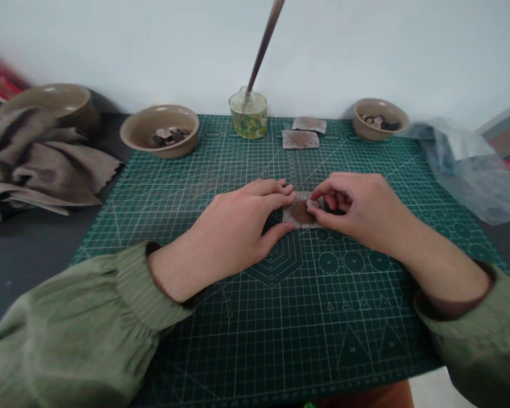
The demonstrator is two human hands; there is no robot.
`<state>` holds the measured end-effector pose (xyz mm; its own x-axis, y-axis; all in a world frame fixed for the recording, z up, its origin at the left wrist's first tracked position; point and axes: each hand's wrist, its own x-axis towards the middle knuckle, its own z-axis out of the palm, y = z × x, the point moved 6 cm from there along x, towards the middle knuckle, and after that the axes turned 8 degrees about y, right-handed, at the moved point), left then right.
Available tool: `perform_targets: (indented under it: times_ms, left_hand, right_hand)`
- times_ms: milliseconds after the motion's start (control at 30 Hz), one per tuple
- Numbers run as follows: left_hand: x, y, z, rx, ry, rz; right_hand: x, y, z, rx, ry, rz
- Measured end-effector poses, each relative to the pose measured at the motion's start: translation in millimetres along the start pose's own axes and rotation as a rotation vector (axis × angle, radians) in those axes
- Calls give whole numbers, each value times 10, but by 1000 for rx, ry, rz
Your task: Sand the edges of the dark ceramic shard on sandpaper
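A small pale square sheet with a round brown patch (300, 212) lies on the green cutting mat (153, 192). My left hand (238, 226) holds this sheet at its left side, with the fingertips at the far edge and the thumb near the front edge. My right hand (352, 207) pinches a small pale fragment (312, 203) between thumb and fingers, just above the brown patch. The fragment is partly hidden by those fingers.
Two tan bowls of dark pieces (159, 130) (380, 118) stand at the mat's back corners, with a third bowl (51, 105) off it at left. Behind the mat are a glass jar of yellow liquid (249, 116) holding a long tool, and two similar sheets (300, 139). Crumpled cloth (38, 164) and clear plastic (463, 167) flank it.
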<state>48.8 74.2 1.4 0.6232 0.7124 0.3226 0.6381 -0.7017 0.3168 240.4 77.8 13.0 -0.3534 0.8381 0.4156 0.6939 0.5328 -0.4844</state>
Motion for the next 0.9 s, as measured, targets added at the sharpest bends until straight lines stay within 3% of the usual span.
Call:
perform_targets:
  times_ms: [167,300,400,500,633,733,900]
  left_hand:
    - [3,-2,-5,8,-2,-10]
    - [2,0,-4,1,-4,-8]
    - [8,-10,-2,-9,-8,-9]
    - [23,-7,-8,-40,-9,2]
    - [67,74,-135,-226,141,18]
    - [89,140,-250,-489,289,-50]
    - [66,215,-288,-791,402,-185]
  right_hand:
    - [-25,-52,59,108,-90,-50]
    - [-17,15,3,18,-2,10]
    - [-3,8,-6,101,-22,-2]
    - [-7,125,-128,300,74,196]
    - [-4,252,-207,716,239,424]
    - [38,204,-87,943,187,412]
    - [-24,114,70,1038,79,324]
